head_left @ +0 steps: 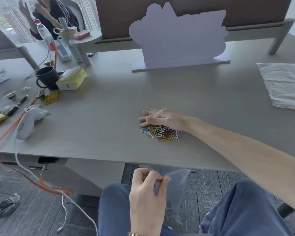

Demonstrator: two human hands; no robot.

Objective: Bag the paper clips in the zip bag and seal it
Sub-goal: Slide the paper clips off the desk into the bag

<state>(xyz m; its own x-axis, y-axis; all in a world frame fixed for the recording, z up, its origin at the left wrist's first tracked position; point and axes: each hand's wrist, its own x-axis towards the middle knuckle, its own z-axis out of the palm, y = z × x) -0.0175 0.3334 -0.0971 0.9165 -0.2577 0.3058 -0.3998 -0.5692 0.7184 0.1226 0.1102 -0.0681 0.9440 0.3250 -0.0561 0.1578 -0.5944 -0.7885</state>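
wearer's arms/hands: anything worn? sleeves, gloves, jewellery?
Both hands bare, no gloves. The right hand shows no ring or watch, and its forearm is bare as far as the frame edge, no sleeve in view. The left hand has a gold-coloured link bracelet at the wrist, cut off by the bottom edge; no sleeve visible there either. Blue trousers on the lap.

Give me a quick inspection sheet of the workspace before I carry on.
Surface: grey desk.
Job's things: coloured paper clips piled near the front edge; clear zip bag below the desk edge, empty as far as visible.
Clutter: black mug, tissue pack, white controller, plastic sheets.
Hands: right hand flat on the clips; left hand pinches the bag.
Cables: orange cable, white cord.
Surroundings: another person seated opposite.
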